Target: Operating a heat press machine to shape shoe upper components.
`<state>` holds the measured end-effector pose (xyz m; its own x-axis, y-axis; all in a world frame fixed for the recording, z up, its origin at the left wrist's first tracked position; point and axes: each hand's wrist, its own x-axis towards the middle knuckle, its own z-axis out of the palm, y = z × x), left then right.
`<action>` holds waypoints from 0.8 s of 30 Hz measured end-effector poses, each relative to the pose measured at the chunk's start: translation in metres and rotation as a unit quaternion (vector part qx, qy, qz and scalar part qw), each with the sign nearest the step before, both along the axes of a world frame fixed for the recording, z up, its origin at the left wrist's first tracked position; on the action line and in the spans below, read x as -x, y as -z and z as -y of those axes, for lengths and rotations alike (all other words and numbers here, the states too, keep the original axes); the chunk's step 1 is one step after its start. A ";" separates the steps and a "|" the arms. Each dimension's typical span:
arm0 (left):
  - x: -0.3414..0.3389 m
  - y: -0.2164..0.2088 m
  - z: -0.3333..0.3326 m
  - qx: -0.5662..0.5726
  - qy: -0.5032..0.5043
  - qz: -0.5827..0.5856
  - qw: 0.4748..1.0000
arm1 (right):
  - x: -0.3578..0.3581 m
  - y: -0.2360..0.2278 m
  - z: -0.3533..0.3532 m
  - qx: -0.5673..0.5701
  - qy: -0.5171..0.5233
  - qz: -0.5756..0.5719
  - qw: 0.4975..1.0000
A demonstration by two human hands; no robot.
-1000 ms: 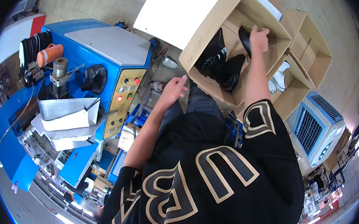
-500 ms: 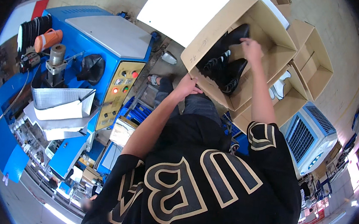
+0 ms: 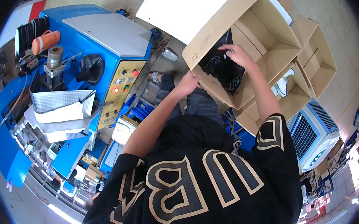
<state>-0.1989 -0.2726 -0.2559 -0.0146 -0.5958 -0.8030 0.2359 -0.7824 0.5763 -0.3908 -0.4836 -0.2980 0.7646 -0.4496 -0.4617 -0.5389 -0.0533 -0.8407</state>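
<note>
A deep cardboard box (image 3: 274, 33) stands tilted in front of me. Black leather-like pieces with striped edges, perhaps shoe uppers (image 3: 224, 69), lie bunched along its left wall. My left hand (image 3: 189, 84) is closed on the box's near left edge, thumb and fingers at the rim. Inside the box, my right hand (image 3: 237, 55) reaches over the black pieces with its index finger stretched out. The fingertip is at the upper end of the pile; whether it presses on a piece is hard to tell. I see nothing held in that hand.
A blue machine (image 3: 105, 34) with a button panel stands at left. Right of the box are an open carton (image 3: 318, 59), a lower carton with white pieces (image 3: 283, 84), and a white-and-blue air cooler (image 3: 312, 135). A white panel (image 3: 175, 10) lies behind.
My right hand has shifted left and slightly toward me inside the box. The black pieces have moved left, baring more of the box's floor. My left hand stays at the rim.
</note>
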 end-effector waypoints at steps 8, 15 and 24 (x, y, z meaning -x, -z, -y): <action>0.001 -0.041 0.016 -0.122 -0.018 -0.045 0.991 | -0.001 0.031 0.027 -0.066 0.448 0.030 0.891; 0.025 -0.018 0.000 -0.135 -0.074 -0.177 0.972 | -0.043 0.075 0.031 -0.067 0.205 -0.321 0.922; 0.023 -0.004 0.003 -0.159 -0.130 -0.198 0.958 | -0.080 0.038 -0.059 -0.081 0.287 -0.398 0.868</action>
